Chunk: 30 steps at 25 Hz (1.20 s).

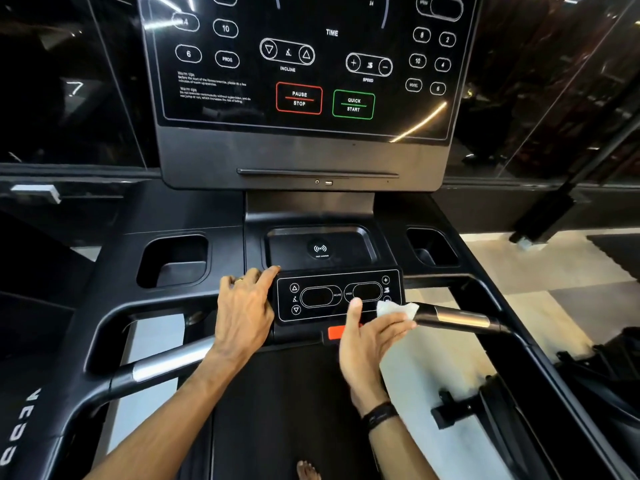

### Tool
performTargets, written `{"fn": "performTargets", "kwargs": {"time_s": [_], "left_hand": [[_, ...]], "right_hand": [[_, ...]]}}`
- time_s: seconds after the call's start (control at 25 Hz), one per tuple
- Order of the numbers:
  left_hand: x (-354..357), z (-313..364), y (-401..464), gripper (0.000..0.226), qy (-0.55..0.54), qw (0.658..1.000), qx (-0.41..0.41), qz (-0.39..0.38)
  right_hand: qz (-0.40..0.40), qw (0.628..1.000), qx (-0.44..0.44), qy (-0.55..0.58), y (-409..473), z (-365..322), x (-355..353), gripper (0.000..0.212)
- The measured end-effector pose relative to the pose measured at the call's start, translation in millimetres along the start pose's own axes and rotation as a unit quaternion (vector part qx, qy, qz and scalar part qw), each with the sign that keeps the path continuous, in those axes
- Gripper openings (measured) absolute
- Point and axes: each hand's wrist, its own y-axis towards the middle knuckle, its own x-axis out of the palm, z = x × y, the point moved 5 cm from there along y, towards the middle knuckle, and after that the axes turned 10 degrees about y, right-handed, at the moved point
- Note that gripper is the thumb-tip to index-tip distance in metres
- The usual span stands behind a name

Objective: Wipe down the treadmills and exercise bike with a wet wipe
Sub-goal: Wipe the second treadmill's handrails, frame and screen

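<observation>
I stand on a black treadmill whose big console screen (304, 64) fills the top of the view. My right hand (369, 337) holds a white wet wipe (398, 310) against the right edge of the small lower control panel (337, 296), where the right grip bar (457, 318) begins. The thumb rests on the panel's lower edge. My left hand (244, 306) lies flat on the console to the left of that panel, fingers spread, holding nothing. A red safety key (336, 332) sits just below the panel, partly hidden by my right hand.
A phone tray (277, 244) with a charging mark lies behind the small panel, with cup holders at left (173, 261) and right (431, 249). The left grip bar (162, 365) runs toward me. Dark glass walls stand behind. Another machine's frame (460, 407) is at lower right.
</observation>
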Motion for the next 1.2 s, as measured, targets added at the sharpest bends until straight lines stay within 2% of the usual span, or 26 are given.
{"fn": "performTargets", "kwargs": {"time_s": [0.08, 0.16, 0.32, 0.4, 0.52, 0.6, 0.76, 1.0, 1.12, 1.2], "left_hand": [[1.3, 0.1, -0.3, 0.059, 0.0, 1.0, -0.003, 0.001], [1.2, -1.0, -1.9, 0.058, -0.001, 1.0, -0.003, 0.001], [1.6, -1.9, -1.5, 0.061, -0.002, 1.0, 0.002, 0.0], [0.4, -1.1, -1.7, 0.061, -0.003, 1.0, 0.0, 0.002], [-2.0, 0.6, -2.1, 0.059, -0.005, 1.0, 0.006, 0.009], [-3.2, 0.9, -1.3, 0.056, -0.003, 1.0, 0.007, 0.009], [-2.4, 2.8, -1.0, 0.053, -0.004, 1.0, 0.004, 0.01], [1.6, -1.1, -0.9, 0.053, -0.008, 1.0, -0.013, 0.002], [3.0, -4.5, -0.5, 0.049, -0.015, 0.999, -0.03, 0.004], [3.7, -6.2, -0.6, 0.047, -0.02, 0.999, -0.035, 0.001]], "right_hand": [[-0.038, 0.999, -0.018, 0.005, -18.4, -2.3, 18.1, 0.108], [-0.063, 0.998, -0.025, 0.002, -25.3, -1.2, 22.9, 0.103], [-0.018, 0.999, 0.011, 0.028, 5.3, -5.4, -3.8, 0.095], [0.003, 0.999, -0.035, -0.004, 4.7, -1.0, -9.1, 0.095], [0.009, 0.981, -0.167, -0.094, -24.3, 22.6, -1.2, 0.094], [-0.011, 0.959, -0.25, -0.135, -43.6, 40.5, 4.1, 0.085], [-0.017, 0.918, -0.33, -0.219, -51.0, 50.1, 1.5, 0.085], [-0.105, 0.789, -0.457, -0.396, -75.8, 27.3, 37.8, 0.094], [-0.114, 0.726, -0.489, -0.47, -82.5, 27.0, 52.9, 0.102], [-0.104, 0.705, -0.499, -0.494, -72.8, 29.2, 44.0, 0.101]]}}
